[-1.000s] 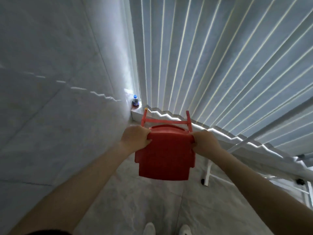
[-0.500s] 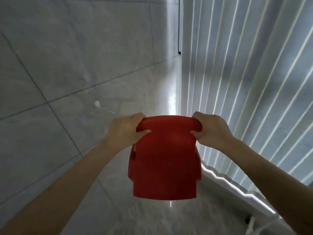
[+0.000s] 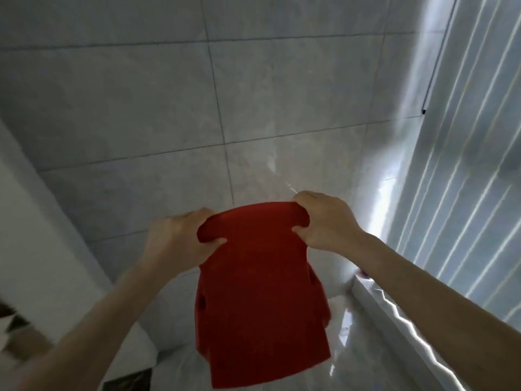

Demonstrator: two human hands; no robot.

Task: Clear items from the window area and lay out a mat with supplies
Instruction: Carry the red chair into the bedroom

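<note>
A red plastic chair (image 3: 259, 294) hangs in the air in front of me, above the floor, its legs out of sight behind it. My left hand (image 3: 180, 241) grips the top left corner of its backrest and my right hand (image 3: 324, 221) grips the top right corner. The window blinds (image 3: 465, 170) run down the right side. A small bottle (image 3: 363, 273) shows partly on the window ledge in the corner, just above my right forearm.
A grey tiled wall (image 3: 169, 108) fills the view ahead. The low window ledge (image 3: 394, 314) runs along the right below the blinds. A white rounded object (image 3: 158, 334) and dark patterned things (image 3: 17, 331) lie low on the left, blurred. Glossy floor (image 3: 366, 362) shows under the chair.
I have turned left, away from the blinds and towards the tiled wall, carrying the lifted chair along. Both hands keep the same grip on the backrest.
</note>
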